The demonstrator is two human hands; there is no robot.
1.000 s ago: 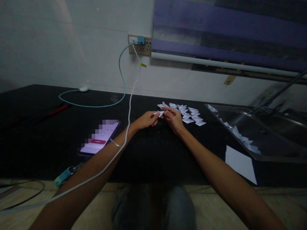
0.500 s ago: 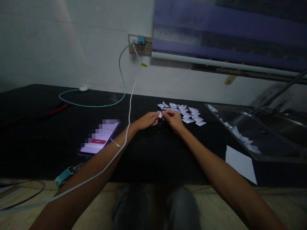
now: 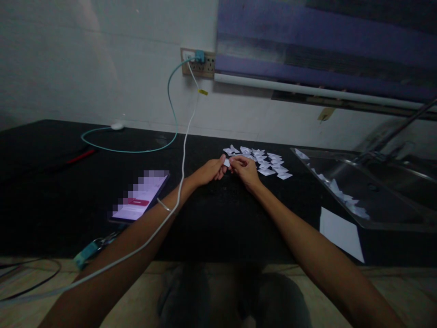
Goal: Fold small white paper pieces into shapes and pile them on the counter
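- Pinches a small paper piece point(image 3: 226, 162) between the fingertips of the left hand point(image 3: 210, 171) and the right hand point(image 3: 243, 168), both closed on it, well left of the sink point(image 3: 385, 196)
- Holds it just above the black desk point(image 3: 218, 218), with the heap of folded papers point(image 3: 269, 161) between it and the sink
- Has a lit phone point(image 3: 141, 200) lying far left of the sink, and a white sheet point(image 3: 341, 232) at the sink's near corner

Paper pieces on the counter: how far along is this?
Done: a cluster of folded pieces lies on the counter. In hand: one small piece pinched between left hand and right hand. Left, probably: the white sheet at the counter edge. The scraps in the sink: unclear.
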